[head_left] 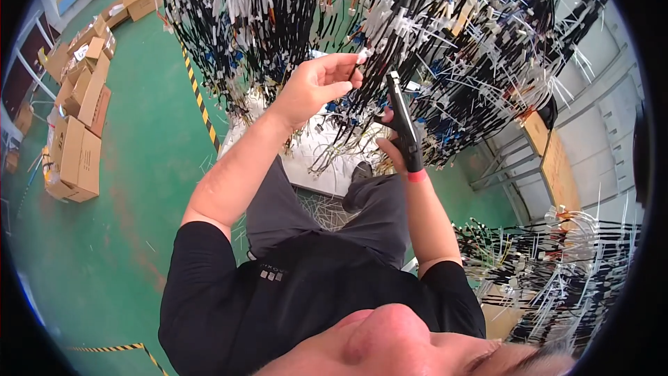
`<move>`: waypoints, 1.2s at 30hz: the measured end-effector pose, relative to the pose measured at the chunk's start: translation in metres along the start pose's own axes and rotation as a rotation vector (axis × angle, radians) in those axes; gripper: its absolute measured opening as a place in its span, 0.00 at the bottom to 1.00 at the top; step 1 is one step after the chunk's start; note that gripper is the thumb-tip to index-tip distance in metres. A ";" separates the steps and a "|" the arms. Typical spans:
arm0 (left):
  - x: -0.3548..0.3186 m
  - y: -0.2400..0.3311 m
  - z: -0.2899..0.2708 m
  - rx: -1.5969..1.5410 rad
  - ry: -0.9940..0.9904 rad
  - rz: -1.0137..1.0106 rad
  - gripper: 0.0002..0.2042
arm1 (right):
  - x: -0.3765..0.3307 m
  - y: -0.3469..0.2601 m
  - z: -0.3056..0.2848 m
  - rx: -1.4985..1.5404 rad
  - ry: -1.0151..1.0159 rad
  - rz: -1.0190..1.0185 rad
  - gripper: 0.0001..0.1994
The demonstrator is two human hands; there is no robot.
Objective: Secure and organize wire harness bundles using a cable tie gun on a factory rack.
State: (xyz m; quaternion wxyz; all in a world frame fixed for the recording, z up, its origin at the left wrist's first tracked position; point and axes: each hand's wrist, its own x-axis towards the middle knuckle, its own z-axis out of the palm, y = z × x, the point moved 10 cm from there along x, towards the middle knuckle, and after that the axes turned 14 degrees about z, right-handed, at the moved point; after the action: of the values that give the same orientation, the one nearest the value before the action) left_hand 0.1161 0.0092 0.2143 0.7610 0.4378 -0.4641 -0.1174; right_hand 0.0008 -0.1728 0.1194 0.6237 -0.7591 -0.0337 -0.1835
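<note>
Left hand (313,87) pinches one white-tipped cable end (360,58) out of the hanging harness bundle (417,35), at chest height. Right hand (395,141) grips black cutters (403,125), jaws apart just beside it. Isolate the strand first; keep neighbouring wires clear of the blades.

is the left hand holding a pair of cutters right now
No, the left hand pinches a cable end among the hanging cables; the black cutting tool is in the right hand.

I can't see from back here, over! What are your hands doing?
Left hand pinching a cable end in the hanging black and white cables. Right hand gripping a black cutting tool. Dense cables crowd both hands.
</note>
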 end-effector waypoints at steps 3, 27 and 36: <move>0.002 -0.018 -0.011 -0.017 0.006 -0.021 0.25 | 0.005 0.025 0.008 0.162 -0.035 -0.067 0.27; 0.102 -0.039 0.001 0.267 0.026 -0.095 0.33 | -0.023 -0.068 -0.026 -0.417 0.420 -0.320 0.21; 0.156 -0.077 0.030 0.502 -0.108 -0.136 0.31 | -0.027 -0.057 -0.049 -0.314 0.480 -0.221 0.22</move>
State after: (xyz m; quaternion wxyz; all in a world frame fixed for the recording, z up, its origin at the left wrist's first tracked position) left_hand 0.1939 -0.1442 0.2546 0.5932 0.6360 -0.4882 -0.0726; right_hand -0.0521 -0.2024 0.1715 0.4653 -0.7727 0.0609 -0.4274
